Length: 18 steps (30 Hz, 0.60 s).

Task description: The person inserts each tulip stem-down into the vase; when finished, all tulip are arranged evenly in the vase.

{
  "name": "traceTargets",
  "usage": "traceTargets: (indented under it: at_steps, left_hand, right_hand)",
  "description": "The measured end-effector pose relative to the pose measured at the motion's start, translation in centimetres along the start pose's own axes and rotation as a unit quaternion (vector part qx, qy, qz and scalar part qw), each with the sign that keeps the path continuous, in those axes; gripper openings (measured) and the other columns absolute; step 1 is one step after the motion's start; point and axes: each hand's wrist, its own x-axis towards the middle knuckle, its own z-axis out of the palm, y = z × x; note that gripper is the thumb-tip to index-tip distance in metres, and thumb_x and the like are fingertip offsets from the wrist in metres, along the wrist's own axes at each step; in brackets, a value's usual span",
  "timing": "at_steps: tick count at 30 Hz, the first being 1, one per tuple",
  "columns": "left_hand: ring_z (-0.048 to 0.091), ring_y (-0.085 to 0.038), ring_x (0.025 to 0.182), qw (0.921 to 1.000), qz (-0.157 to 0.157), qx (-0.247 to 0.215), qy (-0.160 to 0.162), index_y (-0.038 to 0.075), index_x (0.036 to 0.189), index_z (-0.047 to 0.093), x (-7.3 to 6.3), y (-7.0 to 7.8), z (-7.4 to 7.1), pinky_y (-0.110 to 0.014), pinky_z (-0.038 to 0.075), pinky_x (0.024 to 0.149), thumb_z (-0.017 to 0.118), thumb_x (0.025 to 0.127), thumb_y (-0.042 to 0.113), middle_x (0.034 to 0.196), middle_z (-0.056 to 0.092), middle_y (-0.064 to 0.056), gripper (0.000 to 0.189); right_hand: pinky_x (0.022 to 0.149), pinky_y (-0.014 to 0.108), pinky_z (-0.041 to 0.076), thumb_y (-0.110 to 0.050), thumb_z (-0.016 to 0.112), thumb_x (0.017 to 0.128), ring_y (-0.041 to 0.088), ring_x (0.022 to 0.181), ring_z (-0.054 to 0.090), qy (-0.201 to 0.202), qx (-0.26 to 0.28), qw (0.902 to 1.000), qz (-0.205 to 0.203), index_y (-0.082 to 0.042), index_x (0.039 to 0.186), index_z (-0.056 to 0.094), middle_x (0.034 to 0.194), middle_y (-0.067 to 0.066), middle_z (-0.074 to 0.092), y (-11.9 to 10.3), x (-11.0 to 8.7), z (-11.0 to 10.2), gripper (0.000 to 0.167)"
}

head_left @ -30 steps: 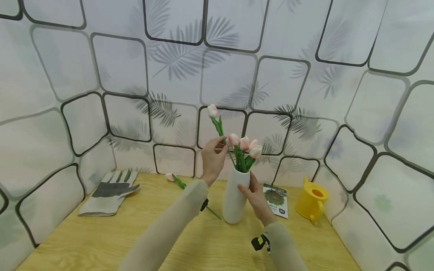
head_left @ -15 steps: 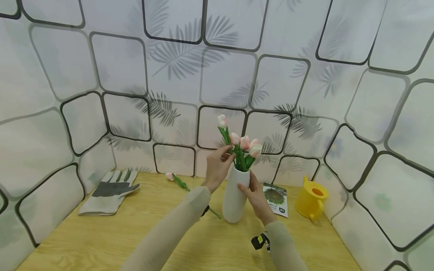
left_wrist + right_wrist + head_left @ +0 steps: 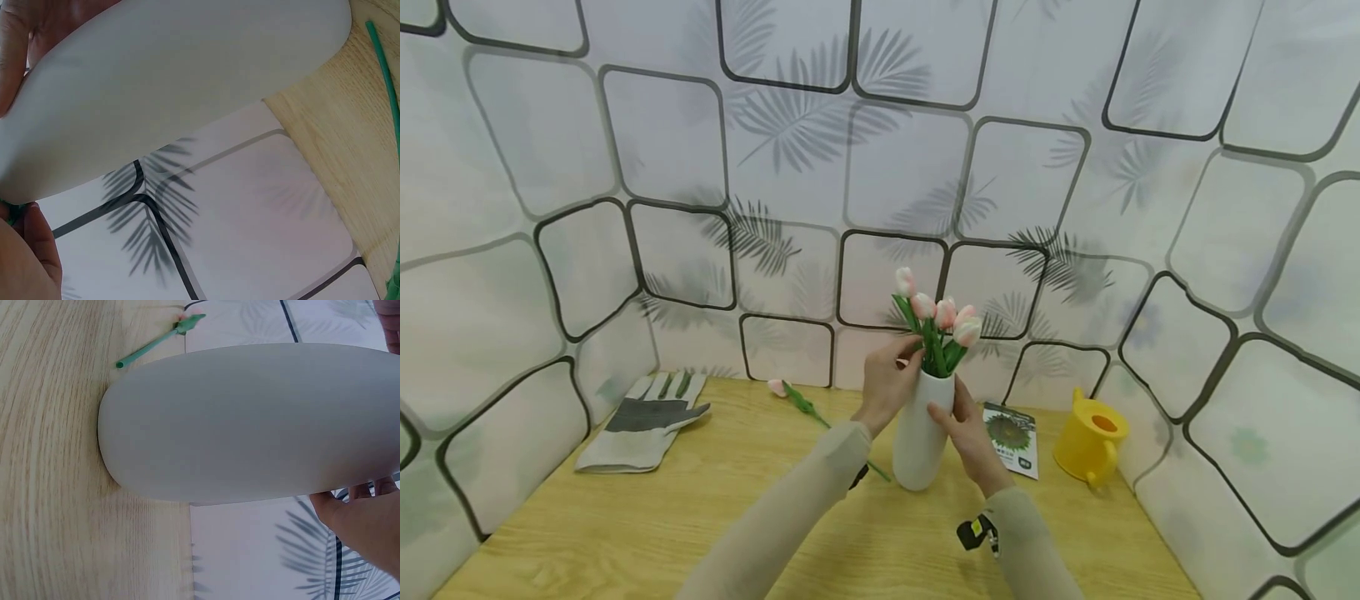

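A white vase (image 3: pixel 919 433) stands on the wooden table, tilted slightly in the head view, with several pink-and-white tulips (image 3: pixel 946 313) in its mouth. My left hand (image 3: pixel 889 377) pinches the leafy stem of the leftmost tulip (image 3: pixel 905 283) just above the vase's rim. That tulip's bloom sits a little higher than the others. My right hand (image 3: pixel 972 437) grips the upper right side of the vase, thumb across its front. The right wrist view has the vase (image 3: pixel 244 422) filling its middle, with the right hand (image 3: pixel 365 525) at its upper part.
One more tulip (image 3: pixel 801 403) lies on the table (image 3: pixel 587 542), left of the vase, partly behind my left forearm. A grey-and-white glove (image 3: pixel 643 423) lies at the far left. A seed packet (image 3: pixel 1013 440) and a yellow watering can (image 3: pixel 1092 437) are at the right. Patterned cloth walls surround the table.
My left hand has moved down and right towards the vase's mouth, lowering its tulip beside the other blooms. The right hand has kept its hold on the vase.
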Motion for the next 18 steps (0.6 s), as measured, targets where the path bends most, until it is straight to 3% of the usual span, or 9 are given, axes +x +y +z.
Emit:
traceTargets:
  at_steps: [6, 18]
  left_hand:
    - [0.071, -0.019, 0.080, 1.0000, -0.004, -0.007, -0.001, 0.009, 0.117, 0.071, -0.04, 0.24, 0.13, -0.023, 0.057, 0.063, 0.067, 0.092, 0.006, 0.103, 0.074, -0.009, 0.026]
    - [0.073, -0.019, 0.073, 0.9981, -0.001, -0.013, 0.060, 0.006, 0.115, 0.072, -0.05, 0.44, 0.58, -0.024, 0.059, 0.067, 0.072, 0.089, 0.006, 0.098, 0.075, -0.011, 0.027]
  right_hand:
    - [0.119, 0.057, 0.022, -0.032, 0.061, 0.098, 0.027, 0.150, 0.021, -0.003, 0.008, 1.0000, 0.001, -0.028, 0.159, 0.010, 0.164, 0.003, 0.018, -0.07, -0.08, 0.07, 0.080]
    - [0.119, 0.058, 0.022, -0.033, 0.063, 0.097, 0.030, 0.150, 0.019, 0.009, 0.001, 0.9999, 0.006, -0.025, 0.159, 0.009, 0.164, 0.006, 0.016, 0.02, -0.01, -0.03, 0.082]
